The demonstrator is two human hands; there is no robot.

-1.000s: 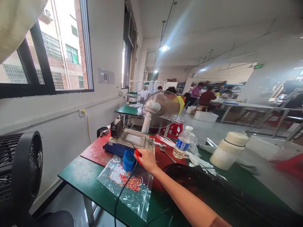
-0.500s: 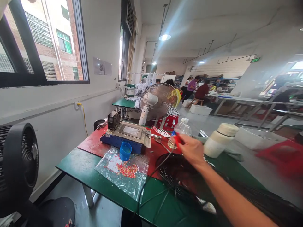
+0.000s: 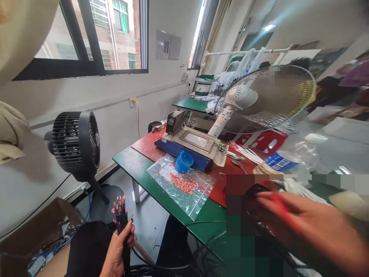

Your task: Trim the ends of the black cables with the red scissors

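My left hand [image 3: 122,240] is closed around an upright bundle of black cables [image 3: 121,211] at the lower left. Their tips show red and pale ends, and one cable tip stands apart by my thumb. My right hand [image 3: 311,219] is at the right, over the table, smeared by motion. Something red [image 3: 281,204] shows along its fingers; whether it is held or worn I cannot tell. Below that hand the picture breaks into blocks, hiding the dark coiled cables there.
A clear plastic bag [image 3: 196,204] with small red and yellow bits lies before a blue cup [image 3: 183,162]. Behind stands a blue-based heating device [image 3: 184,150]. A white fan [image 3: 242,96], a plastic bottle [image 3: 300,154] and a black fan [image 3: 77,146] stand around.
The view has swung left and down. My left hand with the cable bundle has come into view. My right hand has moved right and lower, away from beside the bottle.
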